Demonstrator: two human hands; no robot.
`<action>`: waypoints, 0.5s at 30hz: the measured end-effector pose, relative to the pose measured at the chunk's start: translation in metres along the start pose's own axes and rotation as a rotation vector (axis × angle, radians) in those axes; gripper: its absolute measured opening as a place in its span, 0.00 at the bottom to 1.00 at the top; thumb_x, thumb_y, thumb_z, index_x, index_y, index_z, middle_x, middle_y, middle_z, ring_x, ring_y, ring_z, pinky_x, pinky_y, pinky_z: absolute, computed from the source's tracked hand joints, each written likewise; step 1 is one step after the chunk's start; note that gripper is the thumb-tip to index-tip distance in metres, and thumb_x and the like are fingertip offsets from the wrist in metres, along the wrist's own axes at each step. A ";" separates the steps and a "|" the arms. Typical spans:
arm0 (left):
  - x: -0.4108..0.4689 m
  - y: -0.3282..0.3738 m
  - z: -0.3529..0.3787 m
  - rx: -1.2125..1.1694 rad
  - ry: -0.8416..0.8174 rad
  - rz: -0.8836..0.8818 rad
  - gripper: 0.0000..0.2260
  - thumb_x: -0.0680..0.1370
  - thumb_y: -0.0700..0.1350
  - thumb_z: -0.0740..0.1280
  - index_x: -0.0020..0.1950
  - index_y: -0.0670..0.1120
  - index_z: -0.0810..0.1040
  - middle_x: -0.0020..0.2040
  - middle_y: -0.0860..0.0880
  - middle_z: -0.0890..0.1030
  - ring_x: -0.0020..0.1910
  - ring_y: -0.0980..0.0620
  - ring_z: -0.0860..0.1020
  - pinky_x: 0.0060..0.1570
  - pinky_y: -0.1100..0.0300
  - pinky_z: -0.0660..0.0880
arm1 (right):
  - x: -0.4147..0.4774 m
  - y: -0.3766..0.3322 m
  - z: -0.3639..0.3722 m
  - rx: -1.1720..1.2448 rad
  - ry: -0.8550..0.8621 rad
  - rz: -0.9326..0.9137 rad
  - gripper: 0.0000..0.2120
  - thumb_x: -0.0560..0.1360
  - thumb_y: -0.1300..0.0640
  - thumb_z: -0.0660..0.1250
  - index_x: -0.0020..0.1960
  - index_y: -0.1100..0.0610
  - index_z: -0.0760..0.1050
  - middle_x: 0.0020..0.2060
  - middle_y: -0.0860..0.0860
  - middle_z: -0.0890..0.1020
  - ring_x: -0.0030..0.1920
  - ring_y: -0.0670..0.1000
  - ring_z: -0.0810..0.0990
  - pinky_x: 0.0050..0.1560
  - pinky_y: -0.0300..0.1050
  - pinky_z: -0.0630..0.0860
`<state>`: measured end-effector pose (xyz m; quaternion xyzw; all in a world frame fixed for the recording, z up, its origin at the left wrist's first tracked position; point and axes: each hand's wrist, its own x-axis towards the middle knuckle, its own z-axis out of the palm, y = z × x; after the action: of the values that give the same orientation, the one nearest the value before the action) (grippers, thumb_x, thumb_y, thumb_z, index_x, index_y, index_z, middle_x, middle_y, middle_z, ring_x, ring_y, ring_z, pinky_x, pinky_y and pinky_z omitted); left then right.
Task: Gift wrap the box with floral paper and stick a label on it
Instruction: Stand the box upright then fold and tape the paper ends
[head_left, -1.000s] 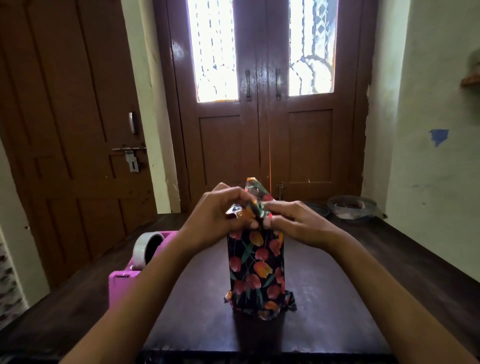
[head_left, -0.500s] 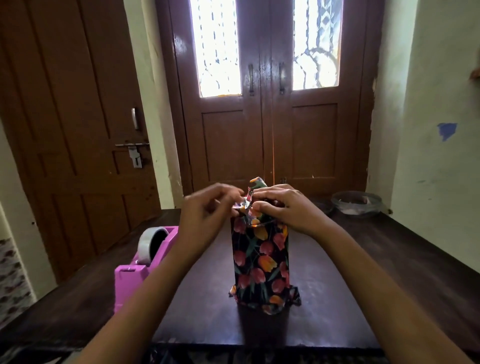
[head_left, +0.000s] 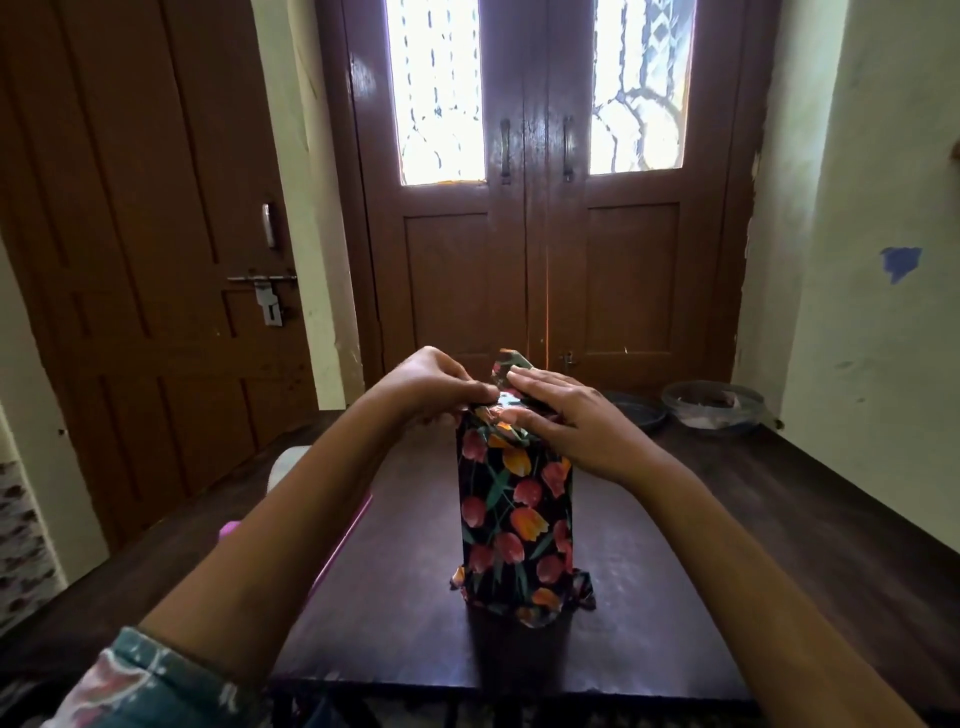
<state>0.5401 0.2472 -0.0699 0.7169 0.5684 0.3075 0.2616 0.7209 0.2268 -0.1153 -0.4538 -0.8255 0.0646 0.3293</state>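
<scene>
Near edge of tabletop (head_left: 395, 649), lower left: patterned sleeve (head_left: 140, 680), cut off by the frame. Both forearms reach from the near edge toward the middle. The left forearm covers most of a pink tape dispenser (head_left: 229, 529) on the left side. Only slivers of pink and a pale bit of its tape roll (head_left: 283, 462) show.

Middle of tabletop: box (head_left: 514, 519) stands upright, long axis vertical, one face toward the camera. Floral paper (head_left: 540, 605) covers it entirely and lies loose and crumpled around the base. No bare box surface is visible.

Top of box: left hand (head_left: 426, 387) has its fingers curled and pinches the paper at the top left edge. Right hand (head_left: 566, 415) lies flat, fingers straight and together, pressing on the folded paper. A pointed flap stands up just beyond the fingertips. The folds under the hands are hidden.

Far right corner: clear bowl (head_left: 711, 405), contents hard to make out. A dark shallow dish (head_left: 636, 413) sits just beside it on the left.

Beyond the far edge: brown double door (head_left: 535, 234) with two bright panes. A second door (head_left: 156, 260) is at left.
</scene>
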 end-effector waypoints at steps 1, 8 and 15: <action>0.000 -0.001 0.001 0.009 0.028 0.002 0.12 0.71 0.52 0.72 0.41 0.46 0.75 0.38 0.49 0.76 0.34 0.55 0.73 0.32 0.64 0.70 | 0.000 0.000 0.000 -0.005 0.000 0.001 0.29 0.75 0.41 0.58 0.73 0.52 0.61 0.73 0.48 0.63 0.73 0.45 0.58 0.72 0.44 0.57; 0.001 -0.009 -0.003 -0.143 -0.096 -0.086 0.11 0.73 0.48 0.71 0.42 0.46 0.70 0.37 0.49 0.75 0.29 0.58 0.73 0.25 0.67 0.70 | 0.004 -0.005 -0.008 -0.051 0.118 -0.097 0.20 0.76 0.49 0.64 0.66 0.54 0.72 0.64 0.51 0.76 0.65 0.49 0.73 0.63 0.49 0.72; 0.002 -0.009 -0.002 -0.163 -0.123 -0.071 0.11 0.73 0.49 0.71 0.42 0.46 0.70 0.38 0.50 0.76 0.32 0.57 0.73 0.29 0.67 0.71 | 0.003 -0.005 -0.008 0.022 -0.071 -0.016 0.30 0.73 0.38 0.58 0.70 0.52 0.67 0.69 0.48 0.69 0.70 0.47 0.65 0.69 0.45 0.63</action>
<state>0.5331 0.2509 -0.0752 0.6901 0.5494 0.2988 0.3641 0.7210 0.2252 -0.1053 -0.4409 -0.8396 0.0872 0.3051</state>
